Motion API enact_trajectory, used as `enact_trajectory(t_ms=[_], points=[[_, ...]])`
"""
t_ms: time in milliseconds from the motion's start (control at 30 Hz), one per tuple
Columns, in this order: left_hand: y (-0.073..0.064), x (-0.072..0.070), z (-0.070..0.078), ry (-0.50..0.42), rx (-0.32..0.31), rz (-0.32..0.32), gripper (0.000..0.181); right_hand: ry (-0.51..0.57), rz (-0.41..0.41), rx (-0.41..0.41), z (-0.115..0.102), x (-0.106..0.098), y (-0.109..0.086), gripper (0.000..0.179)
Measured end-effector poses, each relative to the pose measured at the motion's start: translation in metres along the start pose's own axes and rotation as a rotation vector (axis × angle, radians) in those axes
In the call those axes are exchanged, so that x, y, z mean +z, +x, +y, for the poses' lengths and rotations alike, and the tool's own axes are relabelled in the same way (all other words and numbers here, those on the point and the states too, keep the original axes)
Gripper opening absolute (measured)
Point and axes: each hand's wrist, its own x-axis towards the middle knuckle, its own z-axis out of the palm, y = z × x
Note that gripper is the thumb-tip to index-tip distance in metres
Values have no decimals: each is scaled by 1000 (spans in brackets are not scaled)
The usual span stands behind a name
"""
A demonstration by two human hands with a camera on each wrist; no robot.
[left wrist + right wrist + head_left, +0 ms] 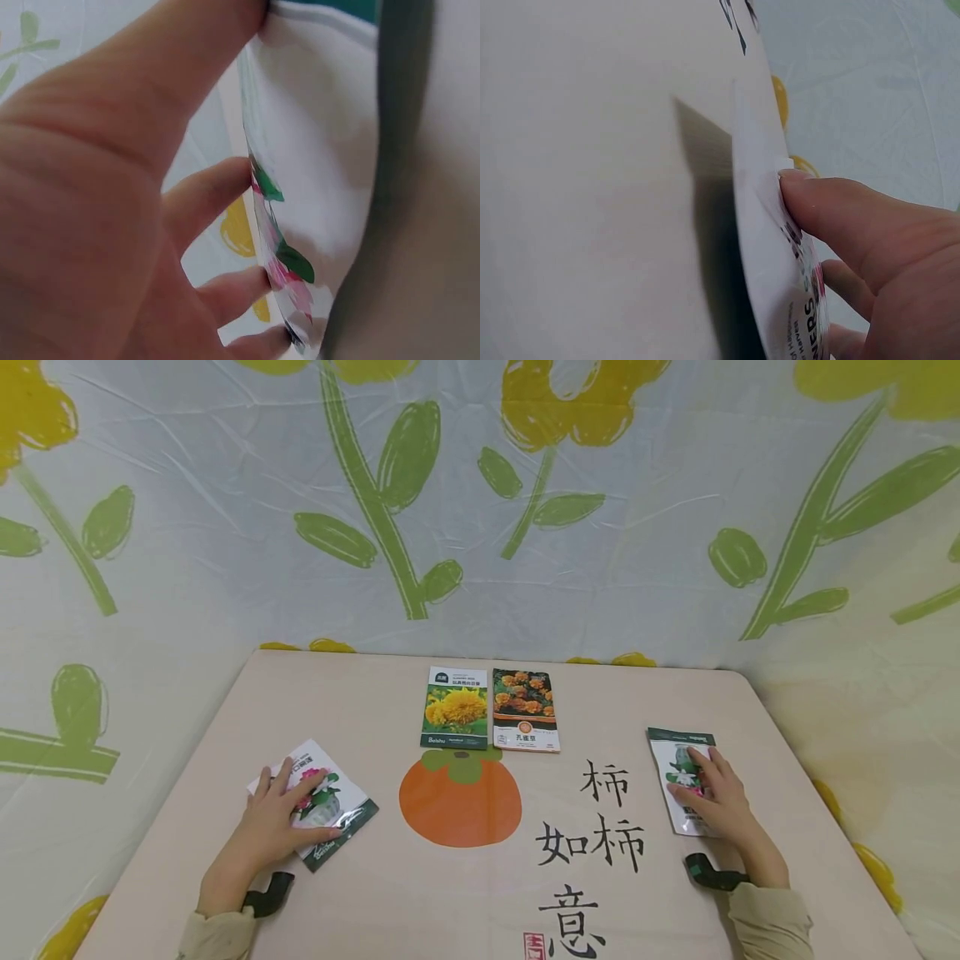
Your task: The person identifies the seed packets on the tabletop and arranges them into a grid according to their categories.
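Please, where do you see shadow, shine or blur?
Head view: faint shine on the creased backdrop; left wrist view: the near left hand looks soft; right wrist view: a dark shadow lies on the table beside the white packet.

Head view downward, wrist close-ups, shared tabletop

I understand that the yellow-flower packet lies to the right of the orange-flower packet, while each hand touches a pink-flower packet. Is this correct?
Not quite. In the head view, the yellow-flower packet lies to the left of the orange-flower packet. The left hand does touch one pink-flower packet, and the right hand another pink-flower packet.
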Motion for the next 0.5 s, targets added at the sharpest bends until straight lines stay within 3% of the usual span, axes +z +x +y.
enact_trajectory(t_ms=[500], points=[[1,0,4,-8,77,-26,97,0,26,-30,4,2,1,81]])
